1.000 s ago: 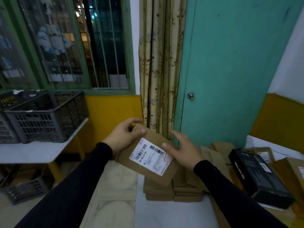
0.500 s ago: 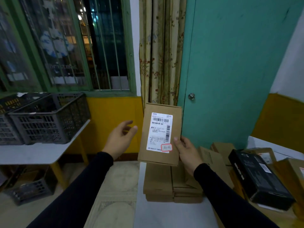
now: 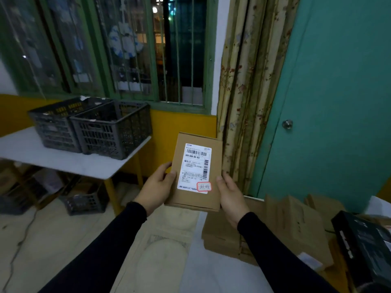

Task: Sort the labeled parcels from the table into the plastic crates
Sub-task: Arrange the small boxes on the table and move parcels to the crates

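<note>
I hold a flat brown cardboard parcel [image 3: 197, 199] upright in front of me, its white shipping label with barcodes and a small red-framed sticker facing me. My left hand [image 3: 157, 186] grips its left edge and my right hand [image 3: 229, 196] grips its right edge. Two dark grey plastic crates [image 3: 110, 132] stand side by side on a white side table [image 3: 63, 159] to the left, well apart from the parcel. More brown parcels [image 3: 294, 225] lie stacked on the white table [image 3: 211, 275] at the lower right.
A black box [image 3: 366, 244] lies at the right edge among the parcels. A smaller crate [image 3: 83, 203] and clutter sit on the floor under the side table. A teal door [image 3: 330, 102], a flowered curtain and a barred window fill the wall ahead.
My left hand, open beside the parcel half a second ago, now grips its left edge. The view has turned left, bringing the crates closer to the centre.
</note>
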Demonstrator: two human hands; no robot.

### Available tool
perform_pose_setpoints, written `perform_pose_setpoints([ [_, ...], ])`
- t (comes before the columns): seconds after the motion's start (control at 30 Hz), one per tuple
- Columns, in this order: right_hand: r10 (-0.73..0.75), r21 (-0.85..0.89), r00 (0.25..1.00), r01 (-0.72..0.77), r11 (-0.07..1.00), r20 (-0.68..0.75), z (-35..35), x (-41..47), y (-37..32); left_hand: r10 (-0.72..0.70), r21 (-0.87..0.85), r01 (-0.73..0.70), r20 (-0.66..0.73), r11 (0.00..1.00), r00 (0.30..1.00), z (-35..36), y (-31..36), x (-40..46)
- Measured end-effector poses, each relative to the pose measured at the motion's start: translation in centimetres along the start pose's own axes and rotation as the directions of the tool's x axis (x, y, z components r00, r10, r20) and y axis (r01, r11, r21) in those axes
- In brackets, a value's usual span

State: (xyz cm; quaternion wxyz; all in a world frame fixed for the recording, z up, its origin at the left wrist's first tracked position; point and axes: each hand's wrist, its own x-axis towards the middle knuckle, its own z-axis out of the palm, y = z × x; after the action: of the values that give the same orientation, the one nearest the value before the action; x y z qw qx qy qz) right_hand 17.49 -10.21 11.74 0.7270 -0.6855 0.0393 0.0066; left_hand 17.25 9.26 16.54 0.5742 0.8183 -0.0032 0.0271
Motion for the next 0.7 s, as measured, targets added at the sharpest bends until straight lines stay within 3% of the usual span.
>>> perform_pose_setpoints([
  [0.17,0.027,-0.02,0.995,-0.025,0.999,0.092,8.1,1.1,0.6,-0.107,-0.102,0.09,-0.178,0.991,0.978,-6.5,-4.3,0.4],
  [0.57,0.022,-0.123,0.979,0.003,0.992,0.203,35.4,9.6,0.3,-0.248,-0.241,0.176,-0.312,0.954,0.917,-31.0,-13.0,8.6],
  [0.7,0.022,-0.112,0.976,0.003,0.994,0.216,42.6,13.3,-0.3,-0.232,-0.175,0.182,-0.339,0.968,0.912,-37.7,-14.8,13.0],
])
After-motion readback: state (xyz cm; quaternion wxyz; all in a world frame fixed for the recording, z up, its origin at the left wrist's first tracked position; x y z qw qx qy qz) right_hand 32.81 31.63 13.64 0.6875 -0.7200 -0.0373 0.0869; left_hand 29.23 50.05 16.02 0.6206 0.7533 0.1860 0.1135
